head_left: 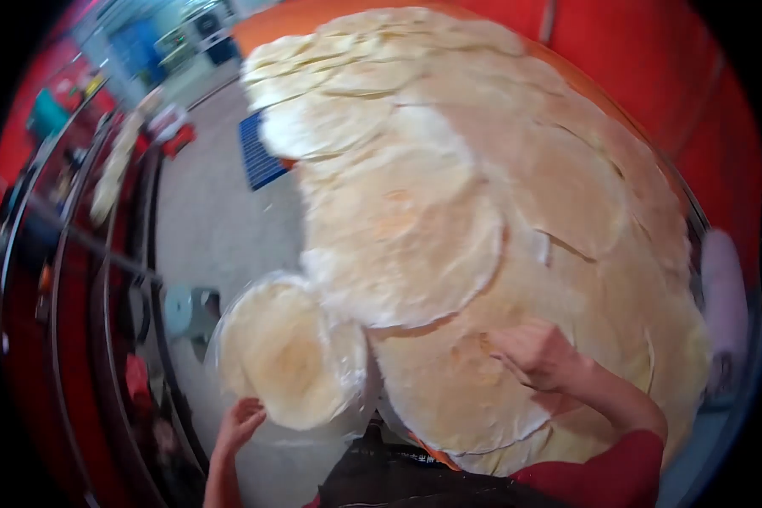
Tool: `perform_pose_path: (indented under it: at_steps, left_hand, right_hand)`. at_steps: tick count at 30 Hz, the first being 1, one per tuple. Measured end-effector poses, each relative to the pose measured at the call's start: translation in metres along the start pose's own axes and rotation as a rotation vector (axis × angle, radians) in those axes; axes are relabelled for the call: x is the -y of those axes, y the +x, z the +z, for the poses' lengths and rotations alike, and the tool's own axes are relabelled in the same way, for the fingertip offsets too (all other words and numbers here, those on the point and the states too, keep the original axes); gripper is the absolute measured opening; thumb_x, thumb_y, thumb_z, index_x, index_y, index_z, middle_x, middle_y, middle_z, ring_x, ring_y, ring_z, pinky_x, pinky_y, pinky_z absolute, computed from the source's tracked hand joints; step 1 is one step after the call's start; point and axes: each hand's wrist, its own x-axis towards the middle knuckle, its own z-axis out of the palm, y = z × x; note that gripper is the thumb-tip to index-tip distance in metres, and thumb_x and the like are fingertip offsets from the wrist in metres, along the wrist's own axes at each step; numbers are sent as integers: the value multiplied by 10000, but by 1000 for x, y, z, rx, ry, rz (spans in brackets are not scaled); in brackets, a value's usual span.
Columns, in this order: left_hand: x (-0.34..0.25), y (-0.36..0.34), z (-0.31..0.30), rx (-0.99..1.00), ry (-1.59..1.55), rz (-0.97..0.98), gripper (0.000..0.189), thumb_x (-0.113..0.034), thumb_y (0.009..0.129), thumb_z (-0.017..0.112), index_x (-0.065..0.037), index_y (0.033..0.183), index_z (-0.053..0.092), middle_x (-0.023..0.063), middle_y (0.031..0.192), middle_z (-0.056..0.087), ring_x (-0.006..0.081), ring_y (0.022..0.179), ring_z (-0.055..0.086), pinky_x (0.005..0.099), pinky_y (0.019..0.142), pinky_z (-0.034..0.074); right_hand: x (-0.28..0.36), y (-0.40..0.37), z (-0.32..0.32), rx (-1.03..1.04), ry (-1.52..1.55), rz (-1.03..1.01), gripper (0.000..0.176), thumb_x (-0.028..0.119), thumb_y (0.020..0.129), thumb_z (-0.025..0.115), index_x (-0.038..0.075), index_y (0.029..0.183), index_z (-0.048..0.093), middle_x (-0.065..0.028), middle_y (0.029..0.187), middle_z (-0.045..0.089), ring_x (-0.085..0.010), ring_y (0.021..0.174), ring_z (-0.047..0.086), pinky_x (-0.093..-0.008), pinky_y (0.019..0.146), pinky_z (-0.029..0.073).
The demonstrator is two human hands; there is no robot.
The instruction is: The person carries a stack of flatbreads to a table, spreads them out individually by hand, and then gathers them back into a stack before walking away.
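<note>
Large thin round flatbreads lie overlapping on a wide table with an orange cover. My right hand is over the nearest flatbread, fingers pinched together close to its browned middle; whatever is between the fingertips is too small to make out. Another big flatbread lies just beyond it. At the lower left, a smaller round flatbread sits on top of a round container lined with clear plastic. Beside its near left edge is my left hand, fingers slightly bent and apart, with nothing visible in them.
A metal-railed rack runs along the left side. A pale green stool stands on the grey floor. There is a blue grid crate by the table's left edge and a wrapped roll at the right.
</note>
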Motion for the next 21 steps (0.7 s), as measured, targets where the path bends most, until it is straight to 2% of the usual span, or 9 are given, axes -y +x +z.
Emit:
perform_pose_path:
  at_steps: [3, 6, 9, 12, 13, 14, 16, 18, 21]
  left_hand:
    - [87, -36, -36, -241, 322, -104, 461, -190, 673, 676, 8, 1048, 494, 144, 911, 586, 218, 812, 573, 307, 716, 458]
    - [142, -130, -57, -413, 516, -325, 467, -220, 637, 688, 7, 1009, 522, 159, 909, 589, 252, 784, 581, 317, 711, 464]
    - [210, -238, -64, -419, 325, -564, 443, -239, 615, 691, 10, 953, 550, 158, 873, 601, 262, 769, 586, 318, 687, 469]
    - [311, -324, -69, -205, 315, -753, 407, -241, 620, 689, 0, 925, 569, 120, 791, 611, 220, 718, 594, 308, 622, 474]
    - [265, -320, -68, -205, 87, -922, 391, -242, 637, 681, -1, 924, 570, 90, 735, 600, 173, 650, 589, 283, 558, 464]
    - [263, -320, -71, -225, -18, -940, 335, -259, 683, 686, -4, 865, 567, 45, 726, 584, 118, 591, 537, 248, 487, 434]
    - [305, -306, -96, -129, -36, -1026, 340, -244, 682, 679, -6, 899, 570, 61, 751, 593, 131, 612, 560, 259, 512, 454]
    - [388, -280, -132, -104, -23, -855, 344, -226, 667, 662, -10, 916, 562, 77, 728, 586, 159, 611, 566, 277, 533, 455]
    - [431, -241, -198, -168, 206, -587, 352, -188, 661, 630, -7, 950, 542, 106, 732, 580, 195, 640, 576, 297, 579, 456]
  right_hand:
    - [18, 27, -7, 76, -26, -57, 120, 139, 734, 552, 62, 821, 523, -98, 696, 539, -262, 616, 539, -358, 545, 425]
    - [46, 76, 10, 235, -56, -145, 96, 133, 755, 541, 51, 769, 492, -116, 633, 507, -282, 584, 524, -372, 522, 416]
    - [90, 129, 51, 269, -67, -288, 164, 153, 721, 573, 30, 742, 466, -117, 624, 509, -287, 581, 525, -373, 520, 416]
    - [153, 144, 93, 469, -103, -430, 152, 150, 748, 552, 32, 795, 469, -136, 681, 520, -296, 663, 533, -408, 580, 405]
    - [166, 138, 116, 552, 54, -463, 141, 134, 719, 547, 26, 785, 485, -144, 688, 537, -310, 670, 547, -409, 593, 423]
    - [176, 135, 136, 638, 203, -488, 136, 119, 689, 541, 20, 775, 501, -152, 695, 554, -323, 677, 562, -410, 605, 441]
    - [209, 148, 128, 1129, 169, -217, 314, 164, 709, 587, 36, 987, 517, -160, 830, 572, -326, 811, 559, -381, 688, 449]
    - [210, 169, 136, 1116, 62, -25, 286, 145, 703, 601, 54, 967, 537, -155, 828, 581, -318, 806, 568, -372, 665, 455]
    - [216, 224, 146, 584, -26, 248, 174, 85, 734, 566, 27, 897, 557, -142, 784, 597, -244, 738, 598, -329, 618, 461]
